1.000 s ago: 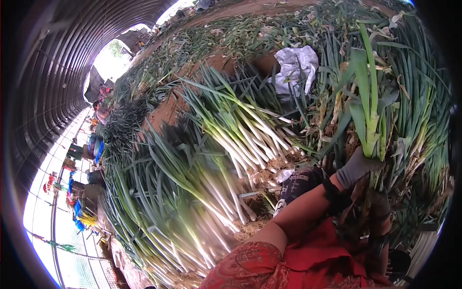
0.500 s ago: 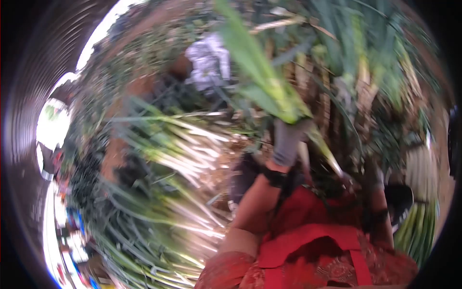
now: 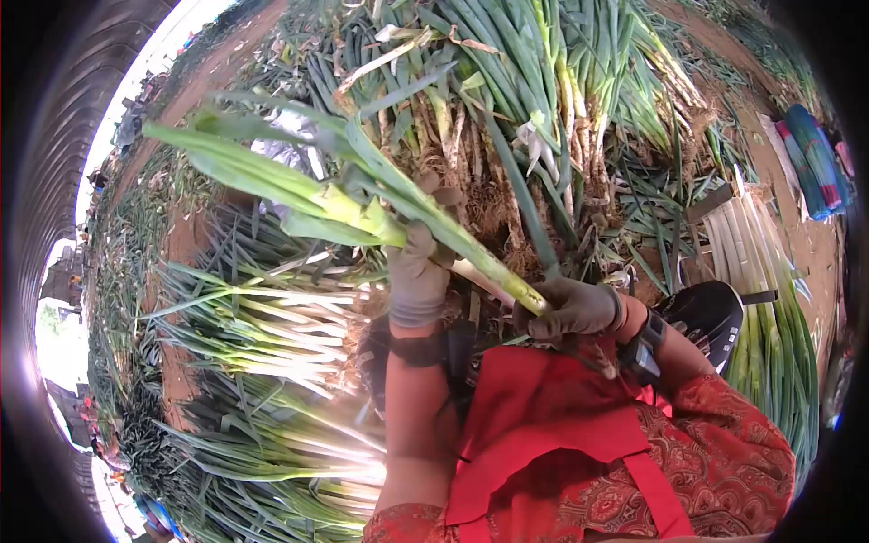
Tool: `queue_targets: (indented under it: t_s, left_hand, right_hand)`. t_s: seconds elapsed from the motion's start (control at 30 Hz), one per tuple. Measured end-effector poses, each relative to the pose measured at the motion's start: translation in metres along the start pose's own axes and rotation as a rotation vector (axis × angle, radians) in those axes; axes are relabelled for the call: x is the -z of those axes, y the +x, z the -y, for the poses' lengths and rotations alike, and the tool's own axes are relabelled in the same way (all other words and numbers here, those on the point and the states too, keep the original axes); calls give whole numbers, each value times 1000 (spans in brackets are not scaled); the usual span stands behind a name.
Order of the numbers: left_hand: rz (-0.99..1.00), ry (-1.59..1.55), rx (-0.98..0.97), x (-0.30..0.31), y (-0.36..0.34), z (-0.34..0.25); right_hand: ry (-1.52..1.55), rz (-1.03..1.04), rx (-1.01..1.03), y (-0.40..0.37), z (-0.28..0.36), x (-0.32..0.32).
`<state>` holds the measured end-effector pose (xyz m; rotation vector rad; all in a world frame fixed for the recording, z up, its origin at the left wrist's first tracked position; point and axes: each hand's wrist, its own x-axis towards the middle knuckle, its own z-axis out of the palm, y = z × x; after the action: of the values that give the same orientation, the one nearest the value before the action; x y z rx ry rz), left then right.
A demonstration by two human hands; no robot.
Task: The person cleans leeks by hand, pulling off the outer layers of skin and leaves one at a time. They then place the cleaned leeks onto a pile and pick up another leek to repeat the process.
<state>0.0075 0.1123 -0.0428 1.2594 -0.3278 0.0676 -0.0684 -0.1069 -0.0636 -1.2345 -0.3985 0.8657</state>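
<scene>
My left hand point(image 3: 418, 276), in a grey glove, grips a thick green onion point(image 3: 339, 204) whose broad leaves reach up to the left. A second long stalk point(image 3: 471, 253) slants down from there past the thumb of that hand. Its lower end sits in the fingers of my right hand point(image 3: 579, 308), also gloved and closed round it above my red apron point(image 3: 534, 389). A paler stem shows between the two hands, and its root end is partly hidden. Just beyond the hands stand untrimmed green onions point(image 3: 453, 131) with brown, dirty roots.
Cleaned green onions point(image 3: 299, 312) lie in piles at my left, white ends toward me. Another bundle point(image 3: 769, 299) lies at my right beside my dark shoe point(image 3: 711, 312). Blue packaging point(image 3: 813, 163) is at the far right. Loose leaves litter the ground.
The held green onion has swung to the left and is tilted lower. My right hand has come up and closed on the lower stalk. The view has turned to the right.
</scene>
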Motion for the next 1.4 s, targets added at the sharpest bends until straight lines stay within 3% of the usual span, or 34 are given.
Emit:
queue_targets:
  t_s: [0.03,0.07,0.13,0.2,0.27,0.37,0.4,0.47,0.53,0.73,0.83,0.9,0.97,1.03,1.07,1.1,1.2,1.23,1.3,1.4]
  left_hand:
    - [19,-162,71,-1,0,-4]
    - [-13,-114,108,7,-3,15]
    - [129,523,-105,19,-4,17]
    - [95,594,-95,8,-7,22]
    - [85,623,-154,-4,-5,29]
    - [82,630,-276,-5,-4,38]
    - [-31,315,-110,-21,-7,28]
    - [-125,81,75,-28,-7,27]
    - [-84,242,130,-24,-8,36]
    - [153,710,-153,-16,-14,52]
    - [217,1014,-445,-5,-9,61]
    - [60,633,-205,-13,-11,68]
    - [-57,236,84,-19,-12,66]
    - [-137,-180,418,-26,-10,46]
    - [-13,-15,328,-27,-10,39]
    - [-16,6,325,-27,-10,37]
    - [-55,-1,315,-30,-12,31]
    - [-93,-50,310,-33,-12,29]
    - [-148,-87,296,-36,-11,20]
    - [-124,-69,281,-31,-14,9]
  right_hand:
    - [47,1,-26,-2,-10,4]
    - [98,-8,-59,-8,-23,6]
    - [51,-104,29,-5,-6,-3]
    - [-262,-427,143,6,14,-5]
    - [-497,-604,193,19,37,1]
    - [-595,-630,161,32,49,4]
    - [-553,-628,157,36,45,4]
    - [-566,-667,131,36,43,0]
    - [-610,-810,258,32,29,-9]
    - [-752,-1041,443,18,8,-17]
    - [-691,-1131,606,4,-1,-15]
    - [-594,-1189,687,-16,-6,-14]
    - [-161,-1265,728,-40,-17,-8]
    - [-94,-1501,727,-74,-10,8]
    - [-4,-1534,700,-95,-5,19]
    - [86,-1565,674,-113,-2,31]
    - [-21,-1687,521,-160,-23,82]
    - [9,-1734,562,-170,-31,101]
    - [-16,-1801,221,-195,-35,124]
    - [-854,-1949,-83,-218,-80,185]
